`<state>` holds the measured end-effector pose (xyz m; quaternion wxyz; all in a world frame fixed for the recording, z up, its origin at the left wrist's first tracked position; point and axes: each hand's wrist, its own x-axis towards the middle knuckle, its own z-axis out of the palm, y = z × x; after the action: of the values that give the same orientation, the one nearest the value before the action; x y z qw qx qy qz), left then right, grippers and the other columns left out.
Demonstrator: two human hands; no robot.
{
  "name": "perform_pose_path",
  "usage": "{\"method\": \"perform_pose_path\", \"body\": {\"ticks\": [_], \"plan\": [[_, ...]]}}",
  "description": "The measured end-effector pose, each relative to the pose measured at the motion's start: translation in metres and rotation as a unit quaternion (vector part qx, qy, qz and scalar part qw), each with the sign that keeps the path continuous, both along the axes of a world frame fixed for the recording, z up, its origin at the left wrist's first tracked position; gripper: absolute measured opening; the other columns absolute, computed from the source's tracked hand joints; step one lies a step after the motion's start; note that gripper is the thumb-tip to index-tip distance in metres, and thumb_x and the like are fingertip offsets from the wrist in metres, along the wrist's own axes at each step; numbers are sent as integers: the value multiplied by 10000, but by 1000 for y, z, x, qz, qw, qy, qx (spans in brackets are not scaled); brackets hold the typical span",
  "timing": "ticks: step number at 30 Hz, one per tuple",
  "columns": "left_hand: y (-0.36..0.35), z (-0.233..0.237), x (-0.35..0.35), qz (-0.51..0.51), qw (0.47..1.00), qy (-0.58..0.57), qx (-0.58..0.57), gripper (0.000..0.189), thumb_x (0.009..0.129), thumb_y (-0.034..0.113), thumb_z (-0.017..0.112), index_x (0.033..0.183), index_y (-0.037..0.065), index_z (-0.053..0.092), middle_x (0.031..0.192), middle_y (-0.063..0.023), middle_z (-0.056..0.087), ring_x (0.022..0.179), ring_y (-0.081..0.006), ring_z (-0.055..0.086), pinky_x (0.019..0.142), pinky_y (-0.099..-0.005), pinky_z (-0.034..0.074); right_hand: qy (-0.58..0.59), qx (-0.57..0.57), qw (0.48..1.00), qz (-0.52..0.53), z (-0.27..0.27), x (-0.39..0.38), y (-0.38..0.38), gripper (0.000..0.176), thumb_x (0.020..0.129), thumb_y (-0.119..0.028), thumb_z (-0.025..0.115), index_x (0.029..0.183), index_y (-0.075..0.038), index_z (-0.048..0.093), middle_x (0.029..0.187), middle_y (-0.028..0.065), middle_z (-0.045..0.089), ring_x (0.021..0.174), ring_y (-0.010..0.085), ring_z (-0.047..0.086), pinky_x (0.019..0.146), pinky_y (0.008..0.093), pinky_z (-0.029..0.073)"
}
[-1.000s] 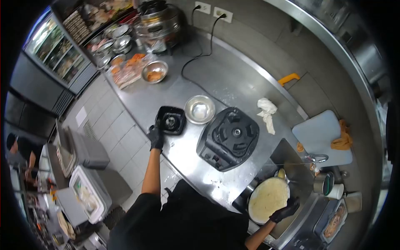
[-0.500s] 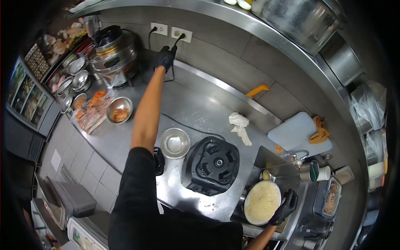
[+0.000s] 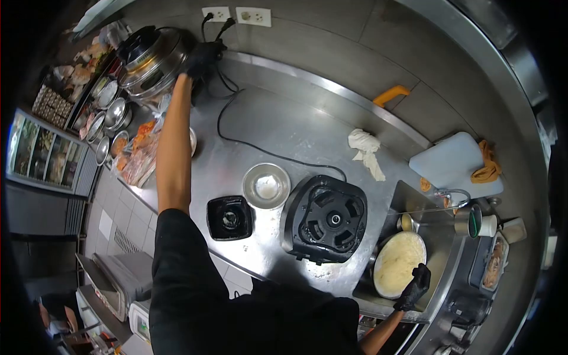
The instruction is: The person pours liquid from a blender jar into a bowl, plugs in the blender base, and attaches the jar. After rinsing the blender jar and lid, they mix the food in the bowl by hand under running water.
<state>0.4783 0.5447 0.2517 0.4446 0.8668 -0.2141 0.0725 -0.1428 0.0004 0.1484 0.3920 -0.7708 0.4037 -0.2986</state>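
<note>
My left hand, in a black glove, is closed around a black power cord, and its plug sticks out above the fingers, off the right-hand wall outlet. The cord runs along the steel counter to a black blender motor base. At the sink, my gloved right hand hovers at the edge of a round pot of pale yellow mixture, its fingers curled in. I see nothing in that hand. A steel bowl and a black square-rimmed part stand left of the blender base.
A large steel appliance stands beside my left hand. Bagged meat and several metal bowls lie at the left. A white cloth is near the wall; a white cutting board leans behind the sink. An orange handle rests at the backsplash.
The plug has come out of the right outlet, and my left hand has drawn it left and away from the wall. My right hand stays by the pot. The view has shifted.
</note>
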Motion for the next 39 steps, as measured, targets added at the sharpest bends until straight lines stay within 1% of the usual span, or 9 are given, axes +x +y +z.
{"method": "perform_pose_path", "body": {"ticks": [5, 17, 18, 21, 26, 31, 33, 36, 39], "plan": [[32, -75, -139, 48, 983, -55, -167, 305, 917, 243, 423, 1036, 43, 621, 862, -42, 629, 775, -128, 558, 677, -268, 452, -27, 44, 998, 31, -9, 22, 7, 152, 848, -80, 551, 963, -4, 614, 864, 41, 597, 782, 151, 545, 711, 290, 455], [78, -192, -370, 147, 866, 478, 11, 584, 887, 566, 365, 1178, 81, 508, 923, -45, 543, 741, -173, 489, 696, -297, 432, 44, 205, 940, 270, 30, 42, 104, 167, 861, -94, 565, 969, 11, 638, 812, 64, 627, 731, 138, 573, 673, 265, 450], [73, -193, -397, 108, 855, 504, -53, 848, 736, 750, 435, 1289, 108, 431, 1160, -86, 526, 1058, -233, 499, 833, -508, 415, 78, 247, 917, 302, 41, 45, 126, 172, 851, -99, 583, 973, 9, 639, 838, 70, 641, 761, 140, 587, 683, 265, 456], [36, -234, -438, 174, 874, 412, -188, 497, 860, 369, 562, 1213, 25, 501, 1060, -70, 608, 965, -145, 568, 861, -281, 446, 131, 182, 851, 475, 50, 59, 172, 190, 814, -99, 644, 973, 3, 648, 914, 79, 670, 833, 141, 616, 724, 272, 477], [66, -264, -479, 220, 808, 396, -376, 376, 865, 333, 508, 1131, 75, 573, 998, -31, 625, 904, -133, 570, 844, -279, 436, 112, 199, 790, 568, 68, 62, 186, 158, 811, -70, 629, 948, 0, 663, 909, 83, 665, 818, 146, 618, 769, 282, 477], [105, -171, -516, 247, 923, 203, -213, 402, 949, 248, 392, 1261, 5, 462, 1207, -120, 532, 1081, -193, 524, 960, -305, 399, 150, 230, 835, 477, 62, 48, 124, 220, 871, -143, 567, 1012, 12, 633, 884, 90, 664, 799, 121, 614, 751, 273, 477], [75, -104, -503, 241, 798, 308, -458, 424, 938, 264, 404, 1264, -1, 457, 1209, -147, 529, 1044, -222, 562, 925, -322, 442, 120, 262, 852, 437, 59, 37, 92, 222, 878, -145, 563, 1020, 16, 623, 884, 79, 655, 781, 120, 606, 742, 269, 474], [-11, -27, -503, 174, 840, 306, -413, 493, 922, 357, 408, 1285, 25, 444, 1196, -176, 543, 1037, -256, 570, 937, -351, 444, 118, 296, 849, 420, 40, 16, 47, 238, 880, -124, 556, 1057, 30, 595, 905, 60, 626, 818, 127, 579, 749, 270, 474], [-51, -46, -520, 170, 905, 151, -360, 421, 945, 252, 369, 1281, 11, 448, 1230, -139, 532, 1073, -238, 554, 951, -343, 434, 100, 375, 807, 445, 33, 4, 13, 343, 874, -142, 554, 1165, 38, 522, 948, 110, 620, 851, 164, 594, 810, 284, 477]]}}
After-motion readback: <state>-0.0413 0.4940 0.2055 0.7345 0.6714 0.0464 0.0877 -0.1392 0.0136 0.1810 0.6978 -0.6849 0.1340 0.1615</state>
